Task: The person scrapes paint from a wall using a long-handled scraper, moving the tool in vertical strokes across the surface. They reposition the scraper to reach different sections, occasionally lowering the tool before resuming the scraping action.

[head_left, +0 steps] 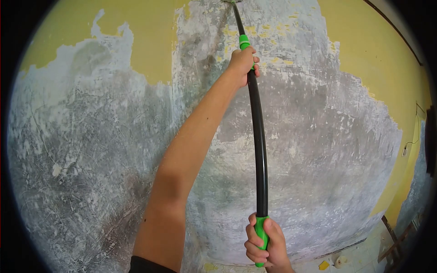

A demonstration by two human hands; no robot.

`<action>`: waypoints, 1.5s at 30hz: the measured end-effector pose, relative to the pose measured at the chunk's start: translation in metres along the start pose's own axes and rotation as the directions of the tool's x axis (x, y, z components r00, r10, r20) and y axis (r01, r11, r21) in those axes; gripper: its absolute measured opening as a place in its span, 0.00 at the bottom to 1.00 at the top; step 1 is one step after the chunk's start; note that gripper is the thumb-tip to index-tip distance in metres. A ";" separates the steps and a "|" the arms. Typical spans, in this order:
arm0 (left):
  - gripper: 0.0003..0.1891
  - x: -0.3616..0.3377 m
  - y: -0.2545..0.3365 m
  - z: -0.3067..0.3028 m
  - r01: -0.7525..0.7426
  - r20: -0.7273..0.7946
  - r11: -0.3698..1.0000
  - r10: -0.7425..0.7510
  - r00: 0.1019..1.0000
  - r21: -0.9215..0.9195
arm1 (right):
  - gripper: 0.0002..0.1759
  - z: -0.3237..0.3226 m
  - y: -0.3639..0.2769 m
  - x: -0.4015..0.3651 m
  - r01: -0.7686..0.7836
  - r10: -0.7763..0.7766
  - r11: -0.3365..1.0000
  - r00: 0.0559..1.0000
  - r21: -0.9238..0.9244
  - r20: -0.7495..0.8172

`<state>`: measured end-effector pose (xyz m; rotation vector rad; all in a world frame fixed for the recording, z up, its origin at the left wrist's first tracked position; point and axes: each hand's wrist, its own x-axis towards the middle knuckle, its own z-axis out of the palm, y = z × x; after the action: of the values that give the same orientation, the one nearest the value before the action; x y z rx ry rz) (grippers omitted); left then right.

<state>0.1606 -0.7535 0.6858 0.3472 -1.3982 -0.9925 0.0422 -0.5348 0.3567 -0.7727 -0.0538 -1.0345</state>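
Observation:
A black telescopic pole (pixel 258 136) with green grips runs up the middle of the view against a partly stripped wall (pixel 300 136). My left hand (pixel 244 66) is wrapped round it high up, just below the green collar (pixel 244 41), with the arm stretched out. Low down, my right hand (pixel 268 243) grips the green end handle (pixel 261 232), its thumb along the side. The thin upper section reaches the top edge, where only a sliver of the tool's head (pixel 232 1) shows; the rest is out of view.
Yellow paint (pixel 373 59) remains on the wall around rough grey-white plaster. A cable with a socket (pixel 404 150) hangs at the right. On the tiled floor lie a yellow piece (pixel 323 265) and a pale roll (pixel 340 261). A wooden frame (pixel 396 243) stands at the lower right.

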 end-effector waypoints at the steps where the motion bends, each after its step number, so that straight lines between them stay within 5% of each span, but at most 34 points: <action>1: 0.08 0.003 0.000 0.000 0.003 -0.001 1.000 -0.003 1.000 -0.005 | 0.20 0.001 -0.004 0.003 -0.002 0.002 1.000 1.000 -0.025 0.003; 20: 0.06 0.043 0.030 0.001 0.011 0.026 0.982 -0.006 1.000 -0.188 | 0.19 0.019 -0.028 0.033 0.003 -0.004 1.000 0.997 0.013 0.083; 26: 0.06 -0.006 0.019 -0.004 0.051 0.065 0.988 -0.042 0.997 -0.143 | 0.20 0.013 0.004 0.004 -0.118 0.064 0.967 0.971 0.227 0.232; 31: 0.05 0.013 0.023 -0.006 0.058 0.088 0.971 -0.038 0.995 -0.233 | 0.22 0.008 0.013 0.007 -0.121 -0.038 0.914 0.925 0.388 0.378; 34: 0.04 0.014 0.023 -0.003 0.052 0.084 0.965 -0.032 0.996 -0.256 | 0.21 0.013 0.012 0.008 -0.120 -0.068 0.849 0.941 0.515 0.331; 45: 0.09 0.045 0.050 0.006 0.013 0.017 0.973 -0.009 1.000 -0.230 | 0.23 0.051 -0.022 0.010 -0.021 -0.012 0.976 0.988 0.216 0.152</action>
<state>0.1681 -0.7566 0.7529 0.1746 -1.2799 -1.1558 0.0458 -0.5182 0.4100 -0.6501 -0.2923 -0.9459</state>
